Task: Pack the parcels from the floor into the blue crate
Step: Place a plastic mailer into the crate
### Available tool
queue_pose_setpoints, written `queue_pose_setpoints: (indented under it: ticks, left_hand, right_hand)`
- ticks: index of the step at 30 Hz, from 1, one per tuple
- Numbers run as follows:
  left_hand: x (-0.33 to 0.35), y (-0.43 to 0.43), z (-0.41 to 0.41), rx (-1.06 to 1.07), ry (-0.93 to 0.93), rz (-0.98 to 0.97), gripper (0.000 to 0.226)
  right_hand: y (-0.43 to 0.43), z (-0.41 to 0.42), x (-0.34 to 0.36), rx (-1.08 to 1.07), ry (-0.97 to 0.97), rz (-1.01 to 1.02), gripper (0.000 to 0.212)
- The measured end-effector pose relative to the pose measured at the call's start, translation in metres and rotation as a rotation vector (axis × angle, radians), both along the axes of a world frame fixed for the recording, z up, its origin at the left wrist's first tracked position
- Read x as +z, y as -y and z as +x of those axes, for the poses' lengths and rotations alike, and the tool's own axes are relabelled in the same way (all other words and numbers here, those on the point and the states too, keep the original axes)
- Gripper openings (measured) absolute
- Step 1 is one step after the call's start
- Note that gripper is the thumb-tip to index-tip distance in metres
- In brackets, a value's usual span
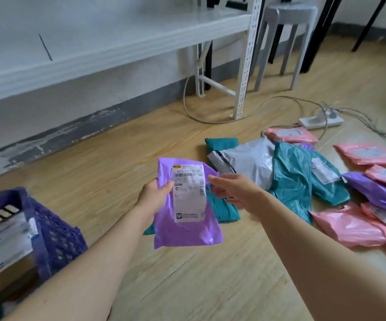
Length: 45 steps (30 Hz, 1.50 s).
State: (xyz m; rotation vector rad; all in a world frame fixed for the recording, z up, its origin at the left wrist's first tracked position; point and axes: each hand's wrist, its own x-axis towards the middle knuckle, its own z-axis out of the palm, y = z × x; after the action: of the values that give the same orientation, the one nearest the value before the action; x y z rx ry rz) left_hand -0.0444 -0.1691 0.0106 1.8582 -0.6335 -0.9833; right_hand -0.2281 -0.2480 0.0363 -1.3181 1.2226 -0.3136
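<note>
My left hand [155, 193] grips a purple mailer bag [182, 230] with a white label, held up above the floor at mid-frame. My right hand [233, 186] hovers just right of the bag's top edge, fingers relaxed, holding nothing. The blue crate [57, 230] stands at the lower left with a brown box bearing a white label [9, 246] inside it. A heap of parcels lies on the floor to the right: teal bags [296, 179], a grey bag [249, 158], pink bags [349, 228] and another purple bag [372, 191].
A white metal shelf [94, 42] runs along the wall at the back, its post [245, 77] standing on the floor. A grey stool [287, 26] is behind it. A white power strip [319, 121] with cables lies beyond the parcels. Wooden floor [199, 286] lies between crate and heap.
</note>
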Motion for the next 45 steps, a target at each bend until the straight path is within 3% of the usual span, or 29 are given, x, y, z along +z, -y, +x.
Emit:
queue_pose_setpoints:
  ticks: [6, 13, 16, 20, 26, 31, 34, 39, 45]
  left_hand:
    - [0.025, -0.051, 0.046, -0.006, 0.194, -0.021, 0.018]
    - [0.045, -0.111, 0.095, 0.257, 0.335, -0.065, 0.031]
    - [0.051, -0.14, 0.121, 0.378, 0.323, -0.072, 0.037]
    - [0.054, -0.18, 0.149, 0.466, 0.261, -0.082, 0.044]
    - [0.058, -0.243, 0.176, 0.522, 0.215, -0.037, 0.03]
    - [0.043, -0.296, 0.206, 0.621, 0.184, 0.016, 0.028]
    - [0.034, -0.323, 0.228, 0.752, 0.205, 0.016, 0.033]
    - [0.01, -0.356, 0.259, 0.847, 0.239, 0.063, 0.033]
    - [-0.021, -0.381, 0.293, 0.871, 0.249, 0.117, 0.042]
  right_hand:
    - [-0.025, 0.067, 0.013, -0.151, -0.024, -0.213, 0.025]
    - [-0.066, 0.144, 0.031, -0.284, 0.15, -0.246, 0.024]
    - [-0.097, 0.175, 0.04, -0.159, 0.203, -0.167, 0.027]
    - [-0.14, 0.208, 0.035, 0.11, 0.094, -0.2, 0.033]
    - [-0.184, 0.267, 0.03, 0.098, 0.109, -0.256, 0.043]
    - [-0.229, 0.318, 0.022, 0.132, 0.215, -0.219, 0.028]
    - [-0.257, 0.345, 0.013, 0.239, 0.157, -0.266, 0.02]
    - [-0.293, 0.369, -0.007, 0.59, -0.084, -0.412, 0.051]
    - [-0.324, 0.398, -0.041, 0.818, -0.104, -0.491, 0.065]
